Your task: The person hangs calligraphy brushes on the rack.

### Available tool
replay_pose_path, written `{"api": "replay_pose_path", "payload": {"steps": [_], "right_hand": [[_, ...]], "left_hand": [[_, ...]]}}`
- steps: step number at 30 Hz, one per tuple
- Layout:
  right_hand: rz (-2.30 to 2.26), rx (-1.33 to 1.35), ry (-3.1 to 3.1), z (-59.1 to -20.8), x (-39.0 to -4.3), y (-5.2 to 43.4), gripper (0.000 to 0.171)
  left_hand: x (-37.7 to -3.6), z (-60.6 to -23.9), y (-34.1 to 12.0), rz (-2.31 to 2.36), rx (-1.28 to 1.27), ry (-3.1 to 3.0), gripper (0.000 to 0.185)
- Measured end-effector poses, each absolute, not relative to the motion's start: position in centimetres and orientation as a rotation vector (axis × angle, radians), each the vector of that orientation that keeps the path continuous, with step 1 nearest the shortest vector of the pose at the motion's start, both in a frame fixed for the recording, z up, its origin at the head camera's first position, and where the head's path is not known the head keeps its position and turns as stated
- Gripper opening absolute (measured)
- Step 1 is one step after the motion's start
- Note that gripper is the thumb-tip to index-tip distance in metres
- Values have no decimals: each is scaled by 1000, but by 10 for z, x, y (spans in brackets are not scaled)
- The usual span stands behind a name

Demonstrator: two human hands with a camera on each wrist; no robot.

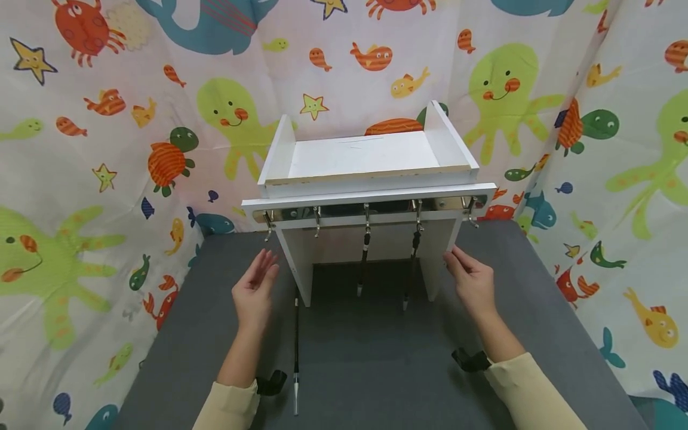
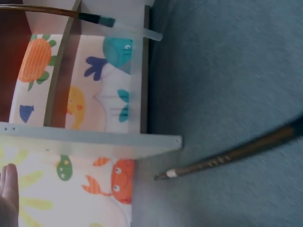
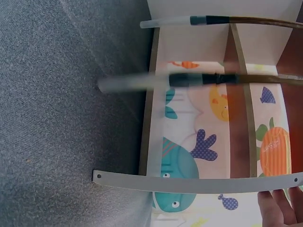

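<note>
Head view: loose brush [image 1: 295, 340] lies just beside left hand [image 1: 255, 291].

No readable text or numbers anywhere.

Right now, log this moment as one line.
left hand: open, beside white rack | right hand: open, fingertips at rack's side panel | two brushes hang on hooks | one brush on mat

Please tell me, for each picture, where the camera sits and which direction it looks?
Head: on the head, looking down at the white rack, both hands and sleeves.
Left wrist: beside the rack's side panel, showing the left hand and a brush on the mat.
Right wrist: opposite side, right hand showing.
Both wrist views share a hanging brush.
</note>
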State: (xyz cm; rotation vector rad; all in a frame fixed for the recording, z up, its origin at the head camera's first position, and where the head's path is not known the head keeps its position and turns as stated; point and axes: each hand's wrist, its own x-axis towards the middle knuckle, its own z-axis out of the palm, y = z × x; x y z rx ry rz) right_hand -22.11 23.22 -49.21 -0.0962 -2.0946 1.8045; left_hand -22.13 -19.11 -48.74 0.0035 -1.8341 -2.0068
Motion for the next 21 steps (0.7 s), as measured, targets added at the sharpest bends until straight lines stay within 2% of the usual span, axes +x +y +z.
{"api": "replay_pose_path", "payload": {"steps": [7, 13, 21], "right_hand": [[1801, -93, -2064, -501, -226, 232, 43], [1822, -103, -2062, -501, -228, 232, 39], [1817, -116, -2111, -476, -217, 226, 39]], "left_hand": [[-207, -501, -197, -1930, 142, -1935, 55], [-197, -512, -197, -1998, 328, -2003, 57], [-188, -530, -201, -2113, 372, -2056, 63]]}}
